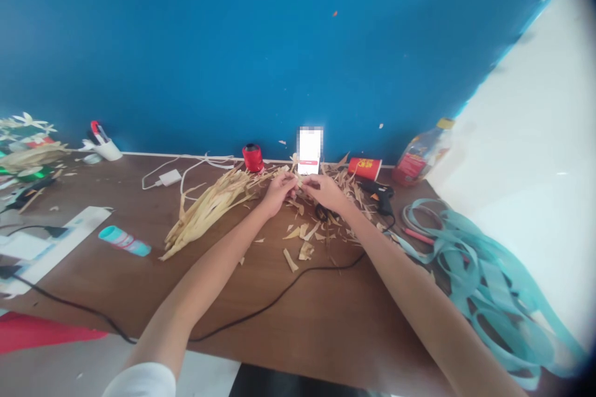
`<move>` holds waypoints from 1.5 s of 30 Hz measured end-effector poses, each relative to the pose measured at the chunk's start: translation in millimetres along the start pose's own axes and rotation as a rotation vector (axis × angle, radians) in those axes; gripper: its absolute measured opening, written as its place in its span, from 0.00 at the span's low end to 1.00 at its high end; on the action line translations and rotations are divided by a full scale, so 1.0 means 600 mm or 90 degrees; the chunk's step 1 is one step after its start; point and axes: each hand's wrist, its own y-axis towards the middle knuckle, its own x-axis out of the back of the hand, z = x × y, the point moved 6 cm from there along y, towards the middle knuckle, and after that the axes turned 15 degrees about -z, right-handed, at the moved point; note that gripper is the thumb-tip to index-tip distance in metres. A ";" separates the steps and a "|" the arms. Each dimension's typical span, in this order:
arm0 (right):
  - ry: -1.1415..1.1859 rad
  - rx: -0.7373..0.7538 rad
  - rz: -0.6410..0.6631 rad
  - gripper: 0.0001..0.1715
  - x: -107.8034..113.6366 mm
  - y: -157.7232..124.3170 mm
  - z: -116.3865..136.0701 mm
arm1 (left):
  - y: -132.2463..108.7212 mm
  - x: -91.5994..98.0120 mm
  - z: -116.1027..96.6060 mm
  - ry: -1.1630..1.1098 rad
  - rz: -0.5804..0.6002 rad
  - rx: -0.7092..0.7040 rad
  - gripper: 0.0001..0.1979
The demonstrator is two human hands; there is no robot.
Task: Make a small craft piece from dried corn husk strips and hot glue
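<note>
My left hand (pixel 279 193) and my right hand (pixel 325 192) meet over the table, just in front of a bright phone (pixel 309 147) that stands near the wall. Both sets of fingers are closed in a pinch around a small pale piece of corn husk (pixel 299 180), mostly hidden by the fingertips. Torn husk scraps (pixel 306 251) lie below and around the hands. Left of them is a bundle of long dried corn husks (pixel 207 208). A red roll (pixel 252 158) stands behind the bundle.
A glue gun (pixel 380 195), a red paper cup (pixel 365 168) and a bottle (pixel 421 155) are on the right, with tangled teal ribbon (pixel 470 267) nearer. A black cord (pixel 279 299) crosses the table. At left lie a blue tube (pixel 125 240), a charger (pixel 170 178) and a pen cup (pixel 109 149).
</note>
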 end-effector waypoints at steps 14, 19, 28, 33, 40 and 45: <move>-0.107 0.058 -0.119 0.06 0.012 0.003 0.007 | -0.012 -0.013 -0.015 0.076 0.025 -0.074 0.17; -0.150 0.113 -0.083 0.10 0.002 0.005 0.003 | -0.012 -0.006 -0.009 0.102 0.003 -0.070 0.16; -0.041 0.061 -0.084 0.11 0.008 0.001 0.003 | -0.007 0.000 -0.007 0.119 -0.035 -0.073 0.15; 0.013 0.058 -0.085 0.11 0.015 0.002 0.008 | -0.006 0.000 -0.006 0.086 -0.026 -0.062 0.15; 0.046 0.069 -0.087 0.11 0.024 0.000 0.018 | -0.002 0.002 -0.001 0.024 -0.011 -0.001 0.15; 0.091 0.038 -0.120 0.12 0.028 0.002 0.011 | -0.006 -0.001 -0.006 0.025 0.004 -0.010 0.15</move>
